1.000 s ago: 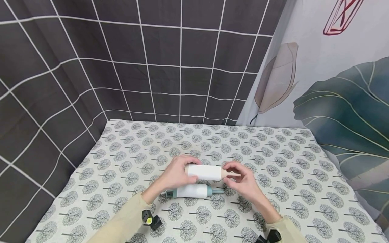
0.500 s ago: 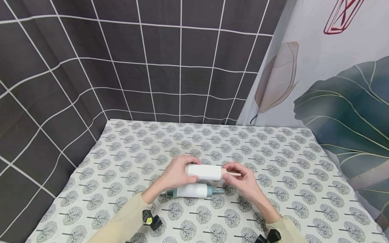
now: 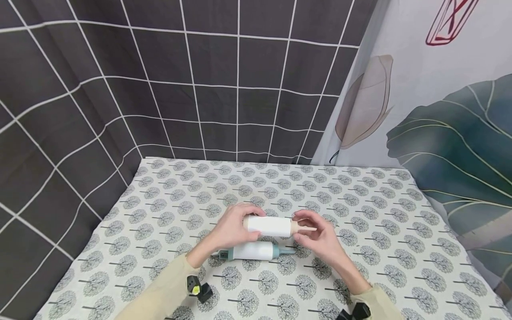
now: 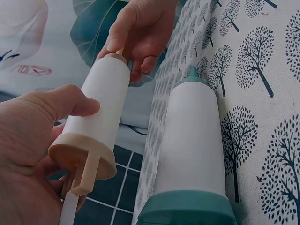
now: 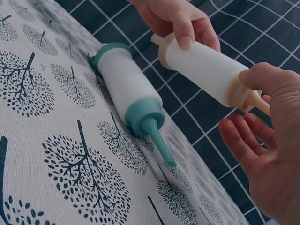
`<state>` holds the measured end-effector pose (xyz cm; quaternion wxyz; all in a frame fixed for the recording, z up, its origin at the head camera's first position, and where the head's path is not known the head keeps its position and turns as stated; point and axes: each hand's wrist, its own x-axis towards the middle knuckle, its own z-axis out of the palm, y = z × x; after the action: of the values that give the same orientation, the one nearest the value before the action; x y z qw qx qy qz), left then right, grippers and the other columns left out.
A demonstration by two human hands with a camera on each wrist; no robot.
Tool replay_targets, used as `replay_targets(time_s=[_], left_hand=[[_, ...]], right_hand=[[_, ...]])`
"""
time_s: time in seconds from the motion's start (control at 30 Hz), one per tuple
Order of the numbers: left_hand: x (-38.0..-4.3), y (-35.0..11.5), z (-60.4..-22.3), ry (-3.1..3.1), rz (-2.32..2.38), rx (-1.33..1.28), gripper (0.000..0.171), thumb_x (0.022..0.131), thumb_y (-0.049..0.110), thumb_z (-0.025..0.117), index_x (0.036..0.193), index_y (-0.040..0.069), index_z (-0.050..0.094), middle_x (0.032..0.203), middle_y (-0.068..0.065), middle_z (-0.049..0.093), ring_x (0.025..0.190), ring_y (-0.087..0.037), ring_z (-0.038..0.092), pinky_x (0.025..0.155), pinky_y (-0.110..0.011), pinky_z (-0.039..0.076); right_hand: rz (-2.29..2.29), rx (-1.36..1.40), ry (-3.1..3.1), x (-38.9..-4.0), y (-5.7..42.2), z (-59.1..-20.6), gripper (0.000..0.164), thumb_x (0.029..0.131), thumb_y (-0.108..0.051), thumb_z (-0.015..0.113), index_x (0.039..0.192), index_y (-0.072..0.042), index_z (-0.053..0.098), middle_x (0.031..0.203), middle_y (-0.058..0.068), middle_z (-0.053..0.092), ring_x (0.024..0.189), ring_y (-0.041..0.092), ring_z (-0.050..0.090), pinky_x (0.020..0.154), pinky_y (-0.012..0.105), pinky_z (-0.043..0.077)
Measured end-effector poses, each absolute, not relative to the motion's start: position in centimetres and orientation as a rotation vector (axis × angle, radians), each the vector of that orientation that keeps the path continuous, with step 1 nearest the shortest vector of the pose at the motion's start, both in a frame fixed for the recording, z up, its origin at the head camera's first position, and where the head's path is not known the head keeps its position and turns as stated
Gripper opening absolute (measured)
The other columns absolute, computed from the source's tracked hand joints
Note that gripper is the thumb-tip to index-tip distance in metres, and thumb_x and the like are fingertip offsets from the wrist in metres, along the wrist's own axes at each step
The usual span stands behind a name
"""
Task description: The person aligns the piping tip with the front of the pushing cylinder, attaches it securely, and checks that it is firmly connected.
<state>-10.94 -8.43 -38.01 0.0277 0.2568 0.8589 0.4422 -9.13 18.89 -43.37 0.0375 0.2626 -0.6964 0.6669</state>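
Note:
In my left hand [image 3: 234, 227] is a white squeeze bottle [image 3: 270, 226] with beige ends and a thin beige nozzle [image 5: 258, 102]. The left thumb lies along its white body near the base, seen in the left wrist view, with fingers behind. My right hand [image 3: 318, 233] is at the nozzle end. Its thumb touches the beige collar [image 5: 236, 93] in the right wrist view; the lower fingers are loosely bent beneath, slightly apart from it. The index fingertip's contact is partly hidden. A second squeeze bottle [image 3: 254, 251], white with teal ends, lies on the cloth nearer the person.
A white cloth [image 3: 180, 231] printed with grey trees covers the table. Behind and to the left hangs a dark curtain [image 3: 212, 102] with white grid lines. A leaf-patterned curtain [image 3: 416, 89] hangs at the right.
My right fingers closed in on the collar half a second ago and are now spread wider around it. The left hand and both bottles stay in place.

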Motion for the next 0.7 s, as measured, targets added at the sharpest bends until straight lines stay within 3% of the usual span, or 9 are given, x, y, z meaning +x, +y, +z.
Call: replay_targets(time_s=[0.27,0.7], left_hand=[[-11.04,-8.46,-38.01,2.646,1.371,0.809,0.044,0.069,0.007,0.085,0.111,0.014,0.072,0.109,-0.001,0.068,0.091,-0.017,0.057,0.076,-0.038,0.05],[-10.94,-8.36,-37.84,2.66,1.355,0.806,0.044,0.069,0.005,0.085,0.111,0.012,0.072,0.11,-0.003,0.069,0.092,-0.018,0.057,0.078,-0.041,0.049]], right_hand=[[2.008,0.907,-2.108,-9.2,18.79,-43.59,0.042,0.078,0.019,0.067,0.118,0.012,0.055,0.117,0.019,0.06,0.103,0.021,0.063,0.087,0.033,0.055],[2.011,0.706,-2.217,-8.9,18.63,-43.55,0.034,0.08,0.015,0.069,0.112,0.009,0.06,0.112,0.025,0.062,0.094,0.022,0.068,0.08,0.037,0.057]])
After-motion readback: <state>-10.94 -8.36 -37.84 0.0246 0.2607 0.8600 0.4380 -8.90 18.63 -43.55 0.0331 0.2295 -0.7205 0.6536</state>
